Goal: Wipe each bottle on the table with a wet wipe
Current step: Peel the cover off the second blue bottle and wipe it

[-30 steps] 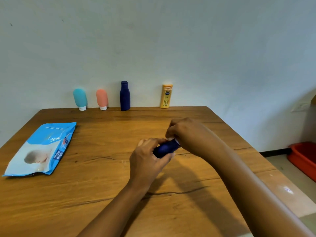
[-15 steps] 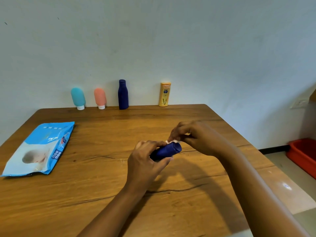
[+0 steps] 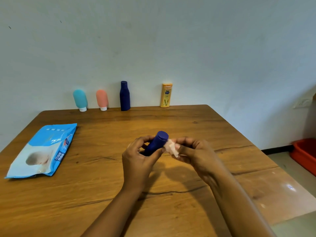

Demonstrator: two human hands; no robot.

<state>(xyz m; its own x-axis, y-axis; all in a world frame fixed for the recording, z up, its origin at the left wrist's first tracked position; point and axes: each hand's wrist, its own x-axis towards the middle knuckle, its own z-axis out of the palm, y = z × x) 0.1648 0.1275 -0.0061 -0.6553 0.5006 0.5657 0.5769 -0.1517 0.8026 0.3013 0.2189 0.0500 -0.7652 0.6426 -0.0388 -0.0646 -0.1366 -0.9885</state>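
Left hand (image 3: 136, 157) grips small blue bottle (image 3: 157, 142); right hand (image 3: 198, 153) pinches wet wipe (image 3: 171, 148) beside it. Far edge — teal tube (image 3: 80, 99), pink tube (image 3: 102, 99), navy bottle (image 3: 124, 97), yellow bottle (image 3: 166, 96). Left — wipes pack (image 3: 42, 151).

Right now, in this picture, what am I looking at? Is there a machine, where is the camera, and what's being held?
No machine here: these are a person's bare hands, filmed from a camera worn on the head, looking down. The left hand grips a small dark blue bottle; the right hand pinches a white wet wipe beside it. On the wooden table lies a blue wipes pack. By the wall stand a teal bottle, a pink bottle, a tall dark blue bottle and a yellow bottle.
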